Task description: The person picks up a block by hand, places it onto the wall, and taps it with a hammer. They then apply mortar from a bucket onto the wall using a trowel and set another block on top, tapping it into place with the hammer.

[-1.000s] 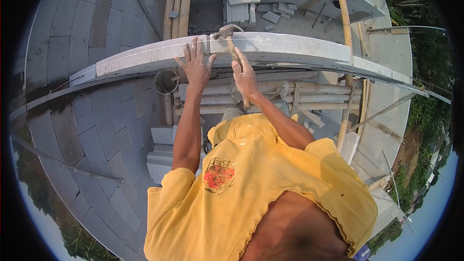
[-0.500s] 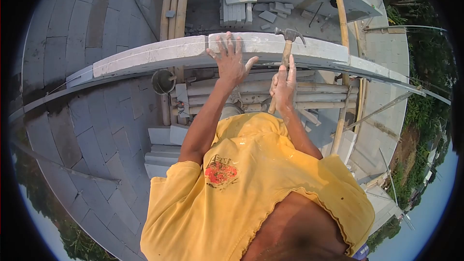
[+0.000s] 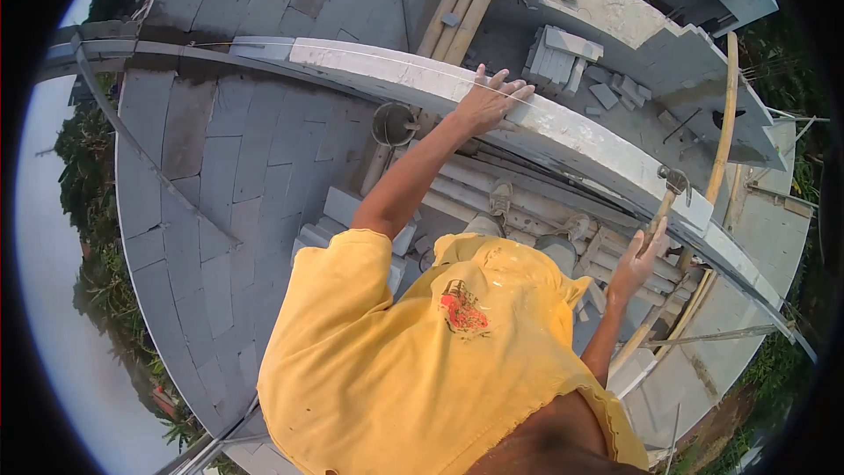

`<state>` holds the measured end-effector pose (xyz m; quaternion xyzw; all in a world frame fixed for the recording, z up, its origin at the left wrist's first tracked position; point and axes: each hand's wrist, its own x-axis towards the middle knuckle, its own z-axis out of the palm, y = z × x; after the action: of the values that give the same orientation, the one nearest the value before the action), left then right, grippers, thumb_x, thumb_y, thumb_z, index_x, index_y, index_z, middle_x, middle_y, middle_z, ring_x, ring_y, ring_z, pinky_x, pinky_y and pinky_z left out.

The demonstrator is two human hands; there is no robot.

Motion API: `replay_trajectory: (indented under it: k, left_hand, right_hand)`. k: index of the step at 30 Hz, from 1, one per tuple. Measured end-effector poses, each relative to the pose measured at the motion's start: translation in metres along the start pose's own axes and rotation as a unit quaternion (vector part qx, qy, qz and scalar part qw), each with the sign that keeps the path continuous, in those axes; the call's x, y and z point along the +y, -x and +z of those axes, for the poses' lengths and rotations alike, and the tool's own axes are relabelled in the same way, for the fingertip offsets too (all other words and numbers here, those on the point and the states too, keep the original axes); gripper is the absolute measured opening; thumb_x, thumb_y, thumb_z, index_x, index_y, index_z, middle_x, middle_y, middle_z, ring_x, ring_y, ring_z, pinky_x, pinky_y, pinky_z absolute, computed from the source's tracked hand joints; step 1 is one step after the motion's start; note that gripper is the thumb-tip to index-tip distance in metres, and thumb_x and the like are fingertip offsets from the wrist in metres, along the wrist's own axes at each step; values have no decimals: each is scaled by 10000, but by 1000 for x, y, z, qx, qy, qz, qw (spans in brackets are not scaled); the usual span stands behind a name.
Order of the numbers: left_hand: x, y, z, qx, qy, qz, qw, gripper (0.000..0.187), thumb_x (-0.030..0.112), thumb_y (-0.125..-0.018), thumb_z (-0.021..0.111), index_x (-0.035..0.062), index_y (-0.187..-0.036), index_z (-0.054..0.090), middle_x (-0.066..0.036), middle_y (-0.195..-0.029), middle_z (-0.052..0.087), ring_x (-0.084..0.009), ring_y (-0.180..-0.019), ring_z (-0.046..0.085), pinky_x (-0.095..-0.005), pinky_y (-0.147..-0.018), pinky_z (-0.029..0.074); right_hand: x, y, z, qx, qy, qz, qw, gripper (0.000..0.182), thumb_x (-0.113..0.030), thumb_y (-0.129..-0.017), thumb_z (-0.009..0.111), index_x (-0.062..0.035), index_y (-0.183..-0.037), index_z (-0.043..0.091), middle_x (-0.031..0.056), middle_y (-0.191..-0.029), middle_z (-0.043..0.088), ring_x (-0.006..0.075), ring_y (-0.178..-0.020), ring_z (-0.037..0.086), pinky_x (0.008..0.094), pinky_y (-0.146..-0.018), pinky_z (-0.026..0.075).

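Observation:
A row of pale grey blocks [image 3: 378, 63] forms the top of a low wall in front of me, with a thin string stretched along it. My left hand [image 3: 497, 101] lies on the top of the row, fingers spread and holding nothing. Down to the right, my right hand [image 3: 640, 257] grips the wooden handle of a claw hammer [image 3: 673, 179]. The hammer's metal head overlaps the right part of the block row in this view. Pale dust coats the fingers of both hands.
Below the wall hangs a dark bucket [image 3: 393, 125]. Bamboo poles [image 3: 464, 4] rise behind it, and another pole [image 3: 726, 114] stands at the right. Stacked blocks [image 3: 563, 57] lie beyond the wall. My shoes [image 3: 500, 198] are on pole scaffolding; loose blocks [image 3: 356, 211] sit at left.
The view has turned, so the wall now slopes down to the right. My hands are farther apart: the right one, with the hammer, has shifted right along the wall, while the left stays on top.

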<state>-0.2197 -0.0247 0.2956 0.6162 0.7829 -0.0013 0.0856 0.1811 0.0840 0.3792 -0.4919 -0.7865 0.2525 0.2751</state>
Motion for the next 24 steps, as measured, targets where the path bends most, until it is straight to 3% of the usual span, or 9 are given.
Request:
replay_trajectory:
  k: [4, 10, 13, 15, 16, 18, 21, 23, 24]
  left_hand:
    - [6, -12, 0, -31, 24, 12, 999, 949, 658, -855, 661, 254, -1624, 281, -47, -1618, 395, -327, -1535, 274, -710, -1229, 116]
    - [5, -10, 6, -25, 10, 20, 999, 972, 621, -831, 707, 243, -1622, 286, -47, -1597, 419, -315, -1517, 302, -711, -1230, 113]
    - [-3, -6, 2, -19, 2, 16, 1000, 959, 586, -842, 716, 234, -1622, 284, -48, -1600, 416, -315, -1511, 313, -712, -1228, 122]
    - [7, -3, 2, -16, 3, 22, 1000, 934, 555, -862, 712, 230, -1622, 279, -47, -1605, 409, -317, -1512, 313, -712, -1228, 132]
    - [6, -6, -1, -12, -1, 28, 1000, 915, 535, -877, 708, 228, -1623, 275, -45, -1610, 403, -318, -1516, 309, -712, -1228, 138]
    - [21, -8, -12, -35, -6, 1, 999, 905, 481, -887, 735, 226, -1620, 271, -31, -1645, 349, -314, -1546, 253, -718, -1228, 137]
    - [57, -20, -19, -22, -12, 14, 1000, 1162, 555, -700, 858, 255, -1641, 245, -46, -1683, 267, -339, -1565, 205, -740, -1210, 123]
    - [113, -47, -24, -23, 12, 66, 997, 1163, 550, -697, 861, 265, -1642, 247, -46, -1684, 268, -344, -1563, 207, -740, -1210, 130]
    - [142, -61, -25, -23, 21, 83, 996, 1163, 547, -695, 863, 269, -1642, 247, -45, -1684, 269, -347, -1563, 209, -740, -1209, 134]
  right_hand:
    - [-32, -7, 33, -103, 2, -102, 989, 521, -175, -1058, 561, -149, -1564, 442, 214, -1259, 678, 376, -1066, 691, 455, -887, 530]
    - [-53, -13, 69, -299, 18, -54, 953, 543, -175, -1040, 585, -185, -1565, 448, 191, -1119, 709, 371, -968, 683, 453, -851, 530]
    - [-8, 1, 78, -142, -84, -100, 981, 550, -254, -1057, 576, -144, -1573, 420, 123, -1016, 717, 277, -869, 691, 379, -773, 538]
    - [10, 18, 32, -189, -290, 193, 918, 565, -358, -1079, 553, -123, -1569, 399, -13, -831, 584, 87, -636, 538, 231, -549, 459]
    - [23, 23, 9, -159, -315, 249, 902, 571, -377, -1076, 557, -134, -1566, 394, -22, -809, 540, 65, -606, 489, 212, -520, 420]
    - [59, 23, -37, -66, -373, 346, 859, 583, -417, -1071, 564, -155, -1561, 385, -38, -764, 452, 21, -547, 391, 173, -461, 344]
    - [145, 21, -106, 106, -458, 414, 780, 638, -457, -1059, 569, -174, -1582, 338, -29, -765, 468, 33, -549, 409, 206, -473, 373]
    - [213, 15, -147, 124, -464, 462, 746, 632, -468, -1053, 574, -181, -1575, 362, -36, -760, 455, 31, -548, 392, 213, -478, 371]
    - [236, 12, -168, 89, -400, 479, 776, 625, -467, -1053, 573, -184, -1572, 371, -39, -759, 453, 34, -550, 391, 216, -480, 372]
